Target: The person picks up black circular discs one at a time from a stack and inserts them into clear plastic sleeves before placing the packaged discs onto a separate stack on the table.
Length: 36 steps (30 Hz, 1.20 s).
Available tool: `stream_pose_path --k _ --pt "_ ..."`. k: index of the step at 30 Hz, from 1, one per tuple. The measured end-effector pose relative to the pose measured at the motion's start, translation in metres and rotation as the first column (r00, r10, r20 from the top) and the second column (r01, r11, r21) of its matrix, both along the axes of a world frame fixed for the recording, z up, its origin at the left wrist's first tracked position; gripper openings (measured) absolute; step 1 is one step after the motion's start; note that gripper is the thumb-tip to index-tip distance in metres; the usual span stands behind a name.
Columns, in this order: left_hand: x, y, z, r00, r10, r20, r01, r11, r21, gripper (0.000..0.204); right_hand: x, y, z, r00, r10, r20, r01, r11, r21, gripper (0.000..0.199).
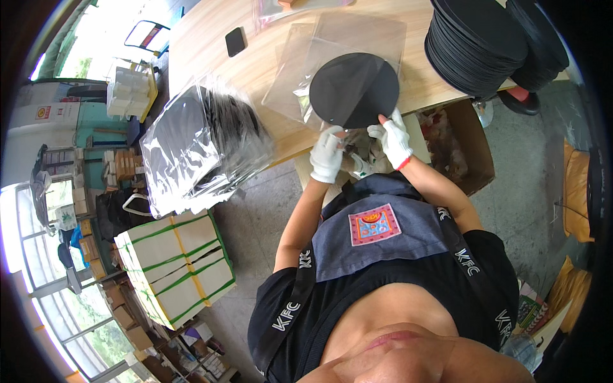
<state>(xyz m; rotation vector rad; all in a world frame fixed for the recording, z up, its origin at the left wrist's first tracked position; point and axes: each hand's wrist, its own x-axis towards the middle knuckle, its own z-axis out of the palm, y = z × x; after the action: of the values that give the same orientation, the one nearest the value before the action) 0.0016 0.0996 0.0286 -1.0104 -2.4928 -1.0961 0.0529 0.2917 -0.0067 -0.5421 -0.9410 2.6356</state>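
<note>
A round black disc (350, 96) lies at the table's near edge, with clear plastic over at least part of it. My right hand (394, 142), in a white glove with a red cuff, grips the disc's near right edge, thumb on top. My left hand (326, 155), also white-gloved, is closed at the near left edge, fingers pinched on the clear plastic bag (308, 113) beside the disc. More flat clear bags (377, 30) lie beneath and beyond it. Tall stacks of similar black discs (476, 48) stand at the far right.
Bagged black discs (204, 140) lean in a shiny heap at the table's left edge. A phone (235, 42) lies on the wooden table (204, 54). Below right is an open cardboard box (476, 150). Strapped white cartons (179, 268) stand on the floor at left.
</note>
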Motion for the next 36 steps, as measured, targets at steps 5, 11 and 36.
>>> stream_pose_path --k 5,11,36 --pt "0.044 0.014 -0.033 0.959 0.127 0.254 -0.203 0.933 0.298 0.048 0.060 -0.007 0.006 0.994 -0.069 0.085 0.076 0.994 -0.082 0.043" --pt "0.039 -0.006 -0.108 0.213 -0.132 0.968 -0.443 0.870 0.216 0.032 0.078 0.015 -0.023 0.815 0.286 0.504 -0.200 0.955 -0.218 0.034" --pt "0.029 -0.047 -0.061 0.211 -0.088 0.974 -0.425 0.889 0.172 0.016 -0.043 -0.004 0.043 0.941 0.336 0.038 0.162 -0.545 0.823 0.047"
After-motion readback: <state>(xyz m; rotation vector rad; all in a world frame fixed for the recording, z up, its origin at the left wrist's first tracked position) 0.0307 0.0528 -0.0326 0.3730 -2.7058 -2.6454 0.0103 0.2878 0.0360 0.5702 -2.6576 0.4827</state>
